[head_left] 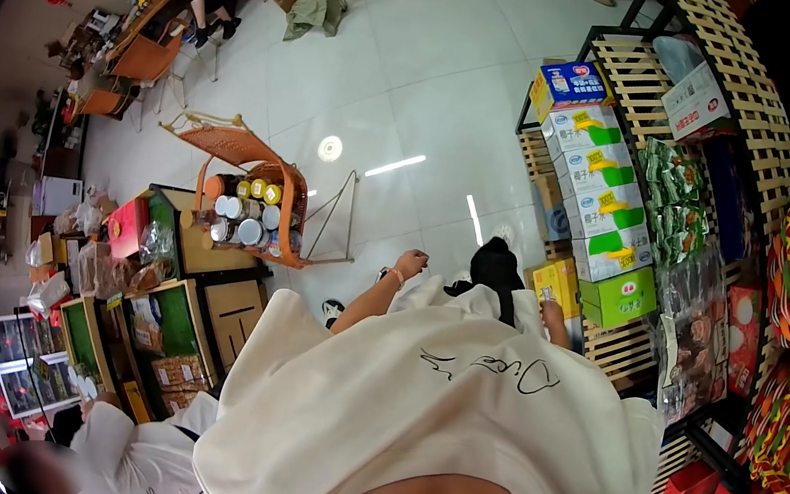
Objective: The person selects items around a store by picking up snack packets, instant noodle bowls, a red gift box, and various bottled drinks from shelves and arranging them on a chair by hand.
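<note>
My left hand [411,264] hangs out in front of my white shirt, over the tiled floor, its fingers curled and nothing visible in them. A bracelet circles that wrist. Low at my other side, my right hand [553,316] is beside a yellow box [557,288] at the shelf edge; its fingers are partly hidden, and whether it touches the box cannot be made out. Above the yellow box stands a row of white and green cartons [604,199], with a green box [618,297] at its near end.
A wicker chair [245,147] holding several jars stands left of centre. Slatted shelves [632,70] with packets line the right. Wooden bins [188,319] stand at the left, near a person in white [138,459]. Another person sits at the far table.
</note>
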A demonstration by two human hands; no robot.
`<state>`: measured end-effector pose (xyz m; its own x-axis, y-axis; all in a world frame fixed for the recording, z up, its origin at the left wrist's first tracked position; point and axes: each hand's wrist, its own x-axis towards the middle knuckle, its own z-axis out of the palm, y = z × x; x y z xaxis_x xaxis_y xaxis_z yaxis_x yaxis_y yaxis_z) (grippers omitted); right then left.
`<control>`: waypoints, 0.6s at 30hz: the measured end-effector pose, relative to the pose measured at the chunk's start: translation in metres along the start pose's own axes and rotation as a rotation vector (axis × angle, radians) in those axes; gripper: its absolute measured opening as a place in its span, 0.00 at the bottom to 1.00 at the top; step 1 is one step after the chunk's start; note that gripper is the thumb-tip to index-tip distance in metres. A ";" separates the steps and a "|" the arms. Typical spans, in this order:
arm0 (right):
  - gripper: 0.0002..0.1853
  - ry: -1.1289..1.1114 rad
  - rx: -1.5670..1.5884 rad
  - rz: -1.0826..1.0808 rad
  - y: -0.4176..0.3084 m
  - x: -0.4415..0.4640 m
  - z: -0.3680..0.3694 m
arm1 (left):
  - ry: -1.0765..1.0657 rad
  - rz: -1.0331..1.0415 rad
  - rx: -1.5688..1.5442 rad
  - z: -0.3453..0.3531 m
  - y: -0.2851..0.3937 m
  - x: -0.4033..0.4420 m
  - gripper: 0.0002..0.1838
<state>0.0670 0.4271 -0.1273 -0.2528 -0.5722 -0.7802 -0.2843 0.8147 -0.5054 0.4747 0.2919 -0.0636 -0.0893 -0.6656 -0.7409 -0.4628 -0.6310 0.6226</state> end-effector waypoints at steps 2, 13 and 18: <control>0.14 0.012 0.023 0.188 -0.006 -0.017 -0.006 | -0.048 0.058 0.016 0.006 -0.017 0.038 0.17; 0.16 0.053 0.333 0.094 -0.072 0.067 -0.046 | -0.436 0.786 1.313 -0.069 0.096 0.173 0.15; 0.16 0.206 0.553 -0.019 -0.138 0.101 -0.070 | -0.119 0.025 0.408 -0.041 0.232 0.230 0.16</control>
<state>0.0155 0.2504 -0.1108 -0.4421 -0.5484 -0.7098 0.2204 0.7007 -0.6786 0.3830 -0.0235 -0.0791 -0.1952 -0.6132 -0.7654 -0.7679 -0.3899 0.5082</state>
